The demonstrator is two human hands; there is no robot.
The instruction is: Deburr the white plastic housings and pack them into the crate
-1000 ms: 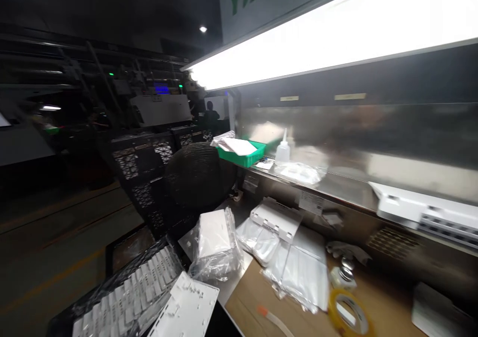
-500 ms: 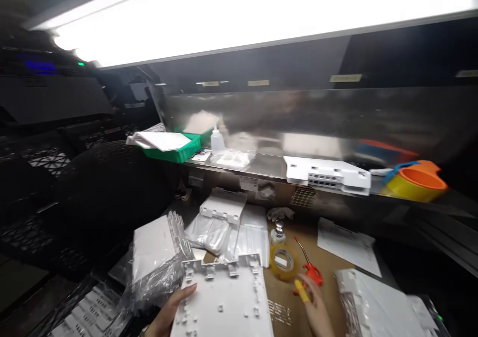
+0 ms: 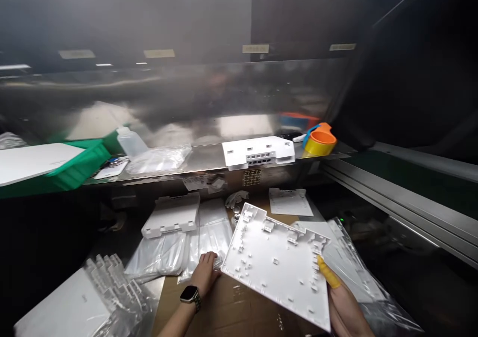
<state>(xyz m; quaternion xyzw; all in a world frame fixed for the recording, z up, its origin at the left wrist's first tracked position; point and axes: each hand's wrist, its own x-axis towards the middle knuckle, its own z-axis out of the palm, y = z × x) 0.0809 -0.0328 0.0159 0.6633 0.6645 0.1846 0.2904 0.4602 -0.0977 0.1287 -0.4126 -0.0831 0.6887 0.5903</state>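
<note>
My right hand (image 3: 345, 302), a yellow cover on one finger, grips the right edge of a white plastic housing panel (image 3: 276, 272). The panel is tilted, its inner side with clips and posts facing me. At the near end of a stack of clear plastic bags (image 3: 211, 227), my left hand (image 3: 205, 273) has its fingers bent and close together. Its fingertips are partly hidden, so what they hold cannot be made out. A watch (image 3: 189, 293) is on the left wrist. Another white housing (image 3: 174, 212) rests on the bags.
White panels (image 3: 70, 307) in plastic film lie at the left, more wrapped panels (image 3: 347, 262) at the right. A single panel (image 3: 289, 201) lies at the back. The shelf carries a green bin (image 3: 80, 165), a bottle (image 3: 131, 142), a white housing (image 3: 257, 150) and a yellow tape roll (image 3: 317, 149).
The view has swung right and down. The panel has passed from my left hand to my right and is tilted. My left hand has gone to the bags; tape and scissors are out of sight.
</note>
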